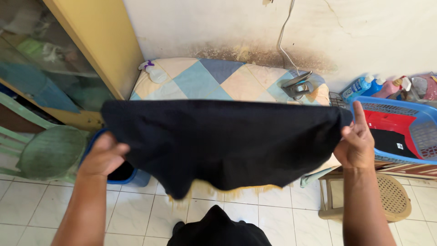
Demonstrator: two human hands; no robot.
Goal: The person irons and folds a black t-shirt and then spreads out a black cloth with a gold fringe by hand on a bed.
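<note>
A soft, limp black cloth garment (223,141) hangs spread in the air over the padded worktop with its pastel diamond-patterned cover (205,77). The left hand (102,157) pinches its left edge and the right hand (357,143) grips its right corner. It looks light and floppy, so the outer edges seem the best places to hold it. A grey clothes iron (297,85) rests behind.

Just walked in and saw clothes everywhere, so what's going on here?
A person holds a black garment stretched out between both hands, the left hand gripping one edge and the right hand the other. It hangs in front of an ironing board with a patchwork cover, where an iron and a spray bottle rest. A blue laundry basket with folded clothes sits to the right.
</note>
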